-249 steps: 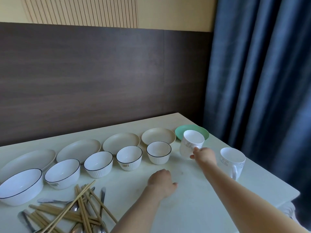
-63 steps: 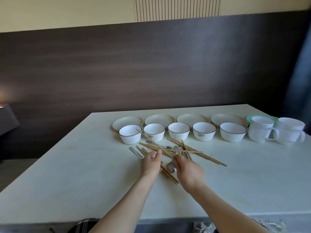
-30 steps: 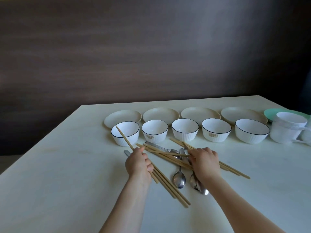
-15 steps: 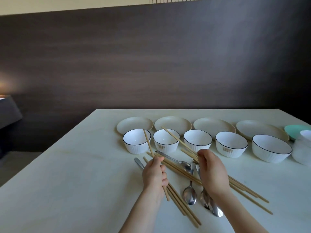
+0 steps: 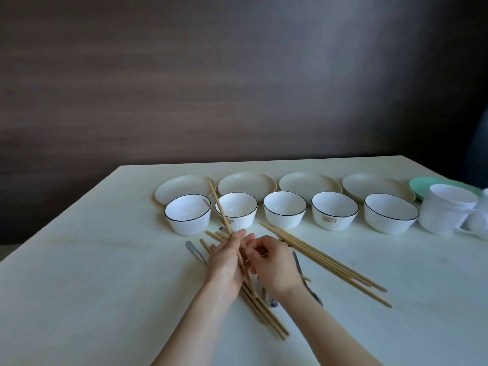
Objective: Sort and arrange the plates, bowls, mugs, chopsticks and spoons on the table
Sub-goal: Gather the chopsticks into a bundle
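Observation:
My left hand (image 5: 229, 262) grips wooden chopsticks (image 5: 219, 207) that stick up and away over the bowls. My right hand (image 5: 274, 265) is close beside it, fingers curled towards the same chopsticks; what it holds is hidden. Under both hands lies a heap of loose chopsticks (image 5: 324, 262) and metal spoons (image 5: 195, 251). Behind stands a row of several white bowls (image 5: 284, 209) with dark rims. Further back lie several beige plates (image 5: 247, 184) and a green plate (image 5: 422, 185). White mugs (image 5: 446, 207) stand at the far right.
The pale table (image 5: 92, 286) has its left edge running diagonally from the far corner. A dark wood-panelled wall (image 5: 211, 88) rises behind the table. A dark curtain edge (image 5: 479, 143) shows at the far right.
Both hands have come together over the heap. The chopstick my right hand was lifting is now with the left hand's bundle, which points up over the bowls.

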The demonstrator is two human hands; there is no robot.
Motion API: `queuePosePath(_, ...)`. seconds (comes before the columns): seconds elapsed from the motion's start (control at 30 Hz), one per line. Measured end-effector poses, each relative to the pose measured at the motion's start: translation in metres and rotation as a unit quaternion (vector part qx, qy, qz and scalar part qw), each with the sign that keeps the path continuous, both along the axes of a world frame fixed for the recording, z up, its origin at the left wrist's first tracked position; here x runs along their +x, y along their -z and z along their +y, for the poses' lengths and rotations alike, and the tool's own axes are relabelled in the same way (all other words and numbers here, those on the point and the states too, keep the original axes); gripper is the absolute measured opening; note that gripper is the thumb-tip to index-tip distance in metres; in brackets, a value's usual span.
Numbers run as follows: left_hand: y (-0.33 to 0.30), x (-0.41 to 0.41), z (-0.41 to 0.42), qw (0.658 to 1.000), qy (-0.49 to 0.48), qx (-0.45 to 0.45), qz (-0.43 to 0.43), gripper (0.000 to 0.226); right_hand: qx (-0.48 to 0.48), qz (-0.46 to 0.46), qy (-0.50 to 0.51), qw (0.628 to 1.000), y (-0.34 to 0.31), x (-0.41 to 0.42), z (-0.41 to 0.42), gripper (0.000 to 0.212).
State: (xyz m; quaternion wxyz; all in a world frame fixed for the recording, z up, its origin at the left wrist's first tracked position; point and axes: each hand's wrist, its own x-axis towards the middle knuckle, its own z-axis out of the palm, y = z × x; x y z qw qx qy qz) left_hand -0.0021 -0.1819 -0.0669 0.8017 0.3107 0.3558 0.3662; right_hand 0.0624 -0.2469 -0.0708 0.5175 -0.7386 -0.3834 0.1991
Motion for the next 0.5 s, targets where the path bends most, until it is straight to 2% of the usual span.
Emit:
queuePosePath(0.07,0.002,-0.002,0.003,1.0,0.001,0.001,0.005,0.018,-0.009,-0.016,-0.019,1.0,0.001,-0.006,0.001,0.01)
queuePosePath(0.13,0.005,-0.005,0.006,1.0,-0.009,-0.002,0.016,0.022,-0.029,-0.05,-0.021,0.998,-0.001,-0.004,0.001,0.015)
queuePosePath(0.2,0.008,-0.007,0.007,0.999,-0.017,-0.004,0.041,0.023,-0.034,-0.075,0.019,0.996,-0.003,0.006,0.0,0.017)
queuePosePath(0.27,0.009,-0.009,0.006,0.997,-0.03,-0.005,0.066,0.023,-0.052,-0.116,0.101,0.987,-0.003,0.024,-0.004,0.018)
queuePosePath(0.33,0.01,-0.009,0.006,0.995,-0.035,0.004,0.093,0.024,-0.117,-0.178,0.161,0.964,0.0,0.045,-0.012,0.026)
queuePosePath(0.4,0.01,-0.008,0.004,0.993,-0.019,0.017,0.116,0.028,-0.211,-0.23,0.176,0.934,0.008,0.062,-0.022,0.037)
queuePosePath(0.5,0.008,-0.005,0.001,0.994,0.01,0.009,0.112,0.03,-0.294,-0.251,0.176,0.905,0.018,0.071,-0.029,0.033)
